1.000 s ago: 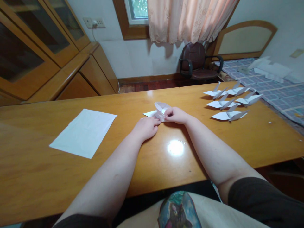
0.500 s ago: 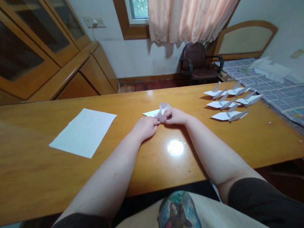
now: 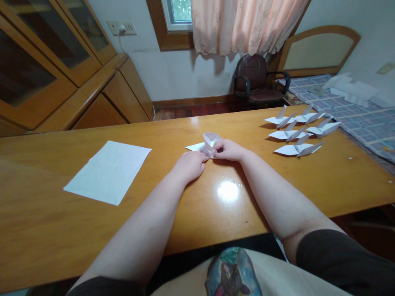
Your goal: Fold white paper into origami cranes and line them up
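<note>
My right hand (image 3: 230, 149) has its grip pinched on the right side of the folded paper (image 3: 208, 144), mid-bench (image 3: 166, 135) towards the far edge. My left hand (image 3: 191, 165) rests fingertips on its near edge; I cannot tell whether they close. I judge it light, crisp, easily torn, best held at doubled folds. I can read no writing or labels.

On the table (image 3: 212, 216), folded paper (image 3: 207, 142) lies between a sheet (image 3: 109, 172) at left and paper cranes (image 3: 294, 135) at right.
</note>
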{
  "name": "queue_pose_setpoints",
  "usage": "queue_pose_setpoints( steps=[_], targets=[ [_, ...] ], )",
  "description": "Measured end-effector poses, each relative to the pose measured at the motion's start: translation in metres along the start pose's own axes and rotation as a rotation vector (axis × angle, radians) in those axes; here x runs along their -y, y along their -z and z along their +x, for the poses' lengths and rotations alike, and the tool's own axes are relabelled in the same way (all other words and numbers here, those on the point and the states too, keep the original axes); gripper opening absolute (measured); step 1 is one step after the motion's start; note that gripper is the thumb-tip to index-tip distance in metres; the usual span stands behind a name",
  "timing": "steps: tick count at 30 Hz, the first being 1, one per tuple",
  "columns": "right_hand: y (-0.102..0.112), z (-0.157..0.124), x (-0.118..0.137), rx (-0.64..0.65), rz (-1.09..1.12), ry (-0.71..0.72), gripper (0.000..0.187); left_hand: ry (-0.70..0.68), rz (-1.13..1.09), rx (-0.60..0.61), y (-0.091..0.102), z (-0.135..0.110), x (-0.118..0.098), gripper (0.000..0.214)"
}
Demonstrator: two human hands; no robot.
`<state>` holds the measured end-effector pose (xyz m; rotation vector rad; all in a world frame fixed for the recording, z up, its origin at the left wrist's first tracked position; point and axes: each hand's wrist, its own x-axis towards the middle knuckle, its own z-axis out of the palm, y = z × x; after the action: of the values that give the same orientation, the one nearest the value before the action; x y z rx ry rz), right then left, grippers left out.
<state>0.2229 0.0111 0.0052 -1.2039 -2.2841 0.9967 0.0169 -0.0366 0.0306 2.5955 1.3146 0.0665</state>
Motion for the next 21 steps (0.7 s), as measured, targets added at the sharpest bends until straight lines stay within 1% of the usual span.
queue_pose_setpoints(
  steps=[3,6,16,21],
  targets=[
    [-0.001,0.0017,-0.0026,-0.007,-0.021,0.043,0.015,-0.032,0.001,-0.007,-0.0019,0.0009,0.0026,0.04],
    [-0.0013,0.0029,-0.0032,-0.052,-0.055,0.055,0.014,-0.047,-0.005,-0.008,-0.0039,0.0013,0.0053,0.042],
    [-0.0045,0.0065,0.0005,-0.144,-0.203,0.005,0.014,-0.028,-0.016,-0.019,-0.0021,0.0004,0.0051,0.04],
    [-0.0083,0.0085,0.0012,-0.169,-0.262,0.064,0.013,-0.021,-0.022,-0.015,-0.003,0.0006,0.0027,0.041]
  ],
)
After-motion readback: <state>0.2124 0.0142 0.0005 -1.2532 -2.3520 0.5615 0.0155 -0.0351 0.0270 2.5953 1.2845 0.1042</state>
